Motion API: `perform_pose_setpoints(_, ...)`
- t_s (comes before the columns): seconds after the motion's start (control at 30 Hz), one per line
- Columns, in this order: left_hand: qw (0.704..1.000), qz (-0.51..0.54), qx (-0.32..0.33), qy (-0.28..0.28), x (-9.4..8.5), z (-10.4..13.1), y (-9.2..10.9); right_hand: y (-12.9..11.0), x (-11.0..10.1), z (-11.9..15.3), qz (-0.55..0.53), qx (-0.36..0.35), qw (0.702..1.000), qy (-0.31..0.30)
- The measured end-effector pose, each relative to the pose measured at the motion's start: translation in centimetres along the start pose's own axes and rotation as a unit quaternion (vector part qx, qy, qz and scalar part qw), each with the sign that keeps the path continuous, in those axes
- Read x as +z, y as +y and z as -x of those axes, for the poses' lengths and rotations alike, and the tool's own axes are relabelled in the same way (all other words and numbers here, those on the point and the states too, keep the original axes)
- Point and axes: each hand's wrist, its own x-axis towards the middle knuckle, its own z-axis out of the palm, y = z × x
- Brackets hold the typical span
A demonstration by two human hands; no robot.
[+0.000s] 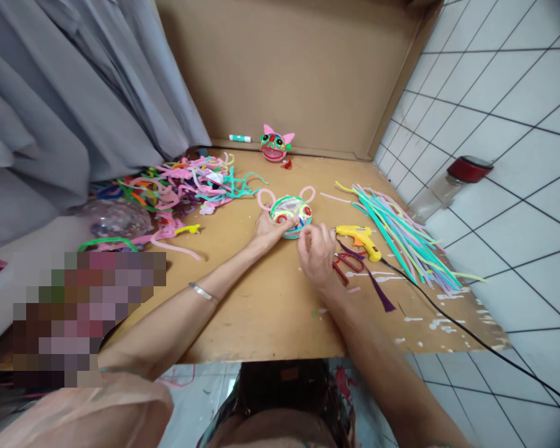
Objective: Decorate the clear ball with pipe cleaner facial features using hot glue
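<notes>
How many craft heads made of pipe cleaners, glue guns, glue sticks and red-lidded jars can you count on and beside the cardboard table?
Pipe-cleaner craft heads: 2 (round green-and-white head with pink ears, red-mouthed head with pink ears)
Yellow hot glue gun: 1
White glue stick with green cap: 1
Clear jar with red lid: 1
Total: 5

Both bare forearms reached forward and converged toward the middle. The left hand point(267, 229) lay low with its fingers stretched ahead, a thin bangle point(202, 291) round the wrist. The right hand point(316, 252) was loosely curled, knuckles up, just beside the left.
</notes>
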Motion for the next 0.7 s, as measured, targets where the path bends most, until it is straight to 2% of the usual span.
perform_pose_setpoints(0.17, 0.999, 0.023, -0.022, -0.003, -0.2, -0.1, 0.0, 1.1, -0.3, -0.3, 0.034, 0.058, 0.997, 0.026)
perform_pose_setpoints(0.37, 0.999, 0.039, -0.032, 0.002, 0.1, 0.0, -0.2, 1.0, 0.0, -0.3, -0.002, 0.048, 0.999, -0.02)
perform_pose_setpoints(0.5, 0.998, 0.048, -0.036, -0.002, 0.3, 0.3, 0.1, 0.8, -0.2, -0.2, -0.04, 0.048, 0.998, -0.023)
perform_pose_setpoints(0.7, 0.999, 0.047, -0.027, -0.001, 0.1, 1.0, 0.8, 0.2, -0.6, -0.2, -0.007, 0.01, 0.998, -0.069)
